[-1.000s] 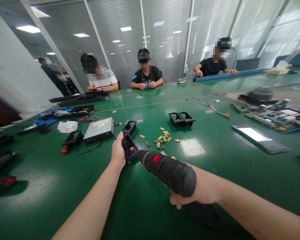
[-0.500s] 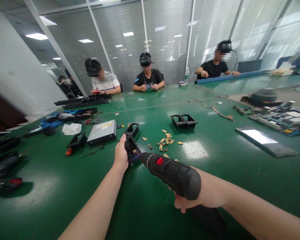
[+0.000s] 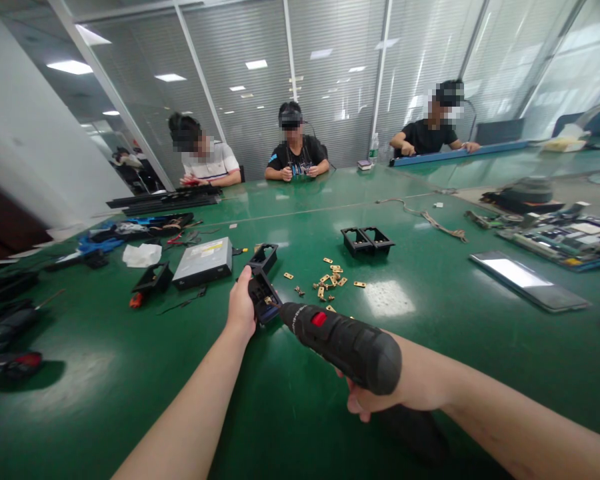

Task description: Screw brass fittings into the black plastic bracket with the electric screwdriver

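Note:
My left hand (image 3: 242, 303) is closed round the near part of a black plastic frame (image 3: 261, 291), which it holds tilted above the table. Another black frame section (image 3: 265, 257) sits directly behind that piece; whether the two are joined I cannot tell. In my right hand (image 3: 363, 400) is a black cordless drill (image 3: 343, 347) with a red switch on top. The drill's front end points left into the held frame, touching or nearly so; its bit is hard to make out. Several small brass plates and screws (image 3: 325, 288) lie scattered just beyond the drill.
A black double frame (image 3: 367, 241) stands behind the brass pieces. Left are a silver disc drive (image 3: 203, 263), a black frame (image 3: 153, 280) and more power tools (image 3: 7, 367). Right lie a phone (image 3: 527, 280) and circuit boards (image 3: 570, 233). Three people sit across the green table (image 3: 300, 213).
Almost nothing differs. The view has shifted very slightly; both hands keep their hold, and the drill stays against or close to the frame.

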`<state>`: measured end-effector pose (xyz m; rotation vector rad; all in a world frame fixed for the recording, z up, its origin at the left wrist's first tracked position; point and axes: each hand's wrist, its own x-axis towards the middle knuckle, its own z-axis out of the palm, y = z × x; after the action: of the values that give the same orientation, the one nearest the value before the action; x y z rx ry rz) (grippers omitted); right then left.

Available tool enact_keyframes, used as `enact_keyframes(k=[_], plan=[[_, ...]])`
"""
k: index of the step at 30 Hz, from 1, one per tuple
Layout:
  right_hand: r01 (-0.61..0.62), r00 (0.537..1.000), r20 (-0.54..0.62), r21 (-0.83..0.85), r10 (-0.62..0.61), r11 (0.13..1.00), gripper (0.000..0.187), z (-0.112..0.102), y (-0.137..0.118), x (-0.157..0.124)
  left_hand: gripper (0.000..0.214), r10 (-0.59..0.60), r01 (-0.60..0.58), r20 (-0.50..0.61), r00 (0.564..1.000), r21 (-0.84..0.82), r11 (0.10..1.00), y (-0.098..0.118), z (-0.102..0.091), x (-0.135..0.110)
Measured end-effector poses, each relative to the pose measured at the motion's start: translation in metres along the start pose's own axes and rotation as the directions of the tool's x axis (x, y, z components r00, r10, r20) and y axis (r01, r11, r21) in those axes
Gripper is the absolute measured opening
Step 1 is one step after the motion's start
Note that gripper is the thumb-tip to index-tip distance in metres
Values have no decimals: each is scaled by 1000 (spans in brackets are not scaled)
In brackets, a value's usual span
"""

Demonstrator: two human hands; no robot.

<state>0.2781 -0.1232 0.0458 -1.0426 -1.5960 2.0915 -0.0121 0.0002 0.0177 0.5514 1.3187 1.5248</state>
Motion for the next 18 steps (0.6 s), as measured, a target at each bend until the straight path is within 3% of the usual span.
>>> enact_keyframes(k=[11,18], plan=[[23,1000,0,-4,-23,1000,58,-2,0,-1,36,2,-2,11,1000,-8,1000,-2,-3,3],[64,997,43,-63,-61,996,77,-7,13,9,38,12,-12,10,1000,-1,1000,-4,-3,5]])
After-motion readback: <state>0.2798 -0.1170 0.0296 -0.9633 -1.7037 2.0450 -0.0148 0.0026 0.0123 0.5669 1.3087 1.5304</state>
